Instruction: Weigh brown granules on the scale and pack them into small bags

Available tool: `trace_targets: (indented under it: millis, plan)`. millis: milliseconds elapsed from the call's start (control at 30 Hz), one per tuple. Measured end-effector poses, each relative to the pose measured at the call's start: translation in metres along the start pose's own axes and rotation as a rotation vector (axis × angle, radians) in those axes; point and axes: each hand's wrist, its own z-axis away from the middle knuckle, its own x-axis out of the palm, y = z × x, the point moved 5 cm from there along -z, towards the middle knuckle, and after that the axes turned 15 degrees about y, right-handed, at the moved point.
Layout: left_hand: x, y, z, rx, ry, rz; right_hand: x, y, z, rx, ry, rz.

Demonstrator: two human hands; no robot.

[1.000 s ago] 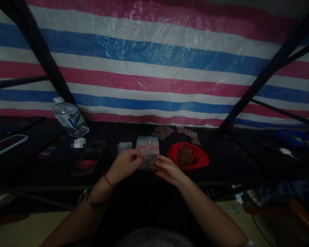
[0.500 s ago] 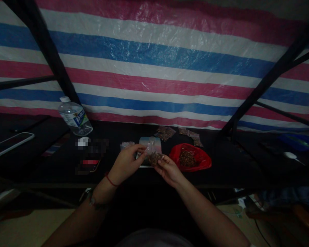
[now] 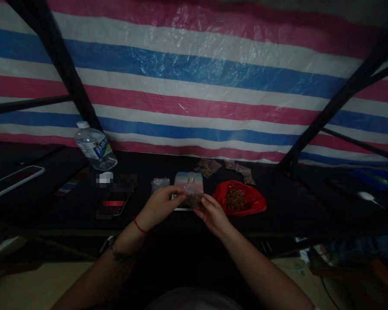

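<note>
your left hand (image 3: 164, 204) and right hand (image 3: 215, 215) meet over the worktop (image 3: 168, 221), a little in from its front edge, with the small clear bag (image 3: 193, 196) between them. your left fingers (image 3: 177, 191) are closed together on the bag's left side, thumb nearest you; your right fingers (image 3: 206, 202) pinch its right side, where brown bits show through the plastic. so the bag spans the gap between both sets of fingertips, in front of the pale blue and pink flat case (image 3: 189, 177), partly covering it; you can't tell whether it touches the case.

just right of the case, the open red bag (image 3: 258, 203) holds a heap of loose brown pieces (image 3: 236, 199). beyond these, toward the worktop's back edge, lie filled sachets (image 3: 208, 168) in two groups. left of the case, just behind your left hand, are clear packets (image 3: 161, 184). a bottle (image 3: 96, 150) stands near the back edge, farther left, and a phone (image 3: 17, 180) lies toward the worktop's left end.
</note>
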Motion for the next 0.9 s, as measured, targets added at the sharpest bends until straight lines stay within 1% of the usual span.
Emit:
trace_targets:
  millis: [167, 233, 300, 367, 433, 500, 567, 600, 667, 733, 800, 900]
  plan:
    - [0.006, 0.005, 0.006, 0.004, -0.035, 0.172, 0.005, -0.005, 0.006, -0.014, 0.028, -0.035]
    - [0.005, 0.008, 0.008, 0.05, -0.005, 0.233, 0.005, -0.01, 0.009, -0.031, 0.046, -0.048]
    - [0.003, 0.012, 0.01, 0.1, 0.029, 0.241, -0.001, -0.02, 0.011, -0.057, 0.079, -0.062]
    - [0.001, 0.014, 0.012, 0.129, 0.058, 0.216, -0.018, -0.037, 0.012, -0.105, 0.131, -0.09]
    - [0.005, 0.013, 0.014, 0.134, 0.059, 0.186, -0.046, -0.063, 0.011, -0.195, 0.195, -0.118]
    - [0.015, 0.009, 0.017, 0.108, 0.029, 0.157, -0.08, -0.093, 0.012, -0.306, 0.266, -0.111]
    - [0.033, 0.001, 0.022, 0.057, -0.04, 0.143, -0.114, -0.122, 0.013, -0.402, 0.342, -0.075]
    - [0.043, -0.003, 0.026, 0.037, -0.084, 0.149, -0.129, -0.134, 0.013, -0.437, 0.371, -0.037]
    - [0.064, -0.007, 0.034, 0.04, -0.149, 0.164, -0.15, -0.157, 0.012, -0.525, 0.419, 0.056]
    - [0.083, -0.008, 0.041, 0.075, -0.195, 0.158, -0.16, -0.173, 0.007, -0.6, 0.438, 0.211]
    - [0.099, -0.005, 0.045, 0.116, -0.218, 0.132, -0.16, -0.183, -0.003, -0.651, 0.431, 0.47]
    - [0.119, 0.001, 0.047, 0.169, -0.248, 0.061, -0.149, -0.193, -0.018, -0.761, 0.393, 0.968]
